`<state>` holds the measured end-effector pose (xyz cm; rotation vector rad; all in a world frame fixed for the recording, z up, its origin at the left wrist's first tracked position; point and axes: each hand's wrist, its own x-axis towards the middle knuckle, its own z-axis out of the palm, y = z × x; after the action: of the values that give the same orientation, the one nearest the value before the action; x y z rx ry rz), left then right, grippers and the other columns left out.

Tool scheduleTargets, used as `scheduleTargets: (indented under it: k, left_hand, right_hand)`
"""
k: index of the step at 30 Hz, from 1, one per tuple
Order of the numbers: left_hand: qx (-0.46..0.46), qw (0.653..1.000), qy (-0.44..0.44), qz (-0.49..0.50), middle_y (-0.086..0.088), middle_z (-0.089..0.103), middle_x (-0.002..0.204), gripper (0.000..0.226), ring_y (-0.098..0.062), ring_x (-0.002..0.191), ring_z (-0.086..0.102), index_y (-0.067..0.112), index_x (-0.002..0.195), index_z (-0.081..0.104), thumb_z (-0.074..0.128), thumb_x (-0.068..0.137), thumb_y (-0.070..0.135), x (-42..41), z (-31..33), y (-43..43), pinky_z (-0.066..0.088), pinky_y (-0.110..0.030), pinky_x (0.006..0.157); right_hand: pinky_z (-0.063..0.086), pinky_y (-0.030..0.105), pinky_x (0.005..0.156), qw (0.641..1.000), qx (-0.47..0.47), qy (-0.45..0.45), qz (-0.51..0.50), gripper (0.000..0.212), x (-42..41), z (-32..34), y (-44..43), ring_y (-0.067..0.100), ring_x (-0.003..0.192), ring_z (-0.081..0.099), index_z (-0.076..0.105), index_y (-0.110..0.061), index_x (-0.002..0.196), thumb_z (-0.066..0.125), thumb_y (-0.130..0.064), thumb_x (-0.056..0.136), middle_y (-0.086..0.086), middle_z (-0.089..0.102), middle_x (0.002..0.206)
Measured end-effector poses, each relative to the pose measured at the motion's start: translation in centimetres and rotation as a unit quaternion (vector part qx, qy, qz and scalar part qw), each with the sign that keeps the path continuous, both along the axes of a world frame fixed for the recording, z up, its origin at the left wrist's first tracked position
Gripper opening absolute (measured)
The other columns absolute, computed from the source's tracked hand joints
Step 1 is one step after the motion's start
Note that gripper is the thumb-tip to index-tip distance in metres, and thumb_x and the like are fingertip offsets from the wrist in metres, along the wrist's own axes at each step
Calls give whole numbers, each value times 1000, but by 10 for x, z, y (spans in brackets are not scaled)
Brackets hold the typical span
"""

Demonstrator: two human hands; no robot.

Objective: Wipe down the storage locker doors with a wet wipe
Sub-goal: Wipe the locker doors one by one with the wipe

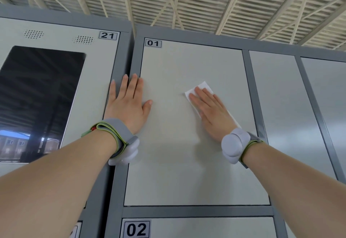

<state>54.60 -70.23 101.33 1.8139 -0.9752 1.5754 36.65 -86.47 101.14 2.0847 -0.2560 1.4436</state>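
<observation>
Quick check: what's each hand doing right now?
Left hand: open, flat on door 01's left edge, holding nothing.
Right hand: open, pressing the wet wipe against that door.

The left forearm [56, 172] and the right forearm [299, 177] are bare up to the wrists. The left wrist strap [119, 127] is a wide grey fabric band edged in yellow-green, with a small red tab and a pale green tab at its outer end. The left pod [129, 151], smooth, pale and two-lobed, sits just below that strap. Well to the right of the left wrist strap, the right pod [234, 145] is bulbous and seamed, on the right wrist strap [254, 139], grey with the same yellow-green edging.
</observation>
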Motion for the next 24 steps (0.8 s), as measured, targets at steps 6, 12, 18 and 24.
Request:
scheduleTargets:
  k: [6,12,18,24]
  left_hand:
    - [4,1000,-15,-3,-5,-6,159,64,-21,146,-8,11,151,-2,18,99,42,4,1,0,-14,-40,114]
    - [26,999,-18,-36,-4,-6,159,65,-20,146,-6,12,151,0,29,99,37,8,3,4,-14,-38,114]
    - [44,995,-72,-58,-7,10,159,72,-24,146,2,12,150,19,13,87,47,21,2,16,-6,-37,116]
    - [-21,998,-49,-41,-12,9,158,76,-28,146,3,7,150,18,10,87,50,49,1,39,-3,-41,116]
  right_hand:
    - [-7,24,113,994,88,-57,-40,60,0,28,9,16,146,-4,12,-20,150,27,2,96,-1,1,159]
    - [-8,24,113,997,55,-52,-23,62,29,21,26,15,146,-3,13,-21,150,28,2,95,-3,2,159]
    - [-14,16,107,1000,21,-11,-11,63,25,1,26,15,146,0,18,-21,149,31,5,93,-3,7,158]
    - [-6,25,113,995,82,-43,-30,61,21,20,27,16,146,-3,14,-21,150,28,2,96,-2,2,159]
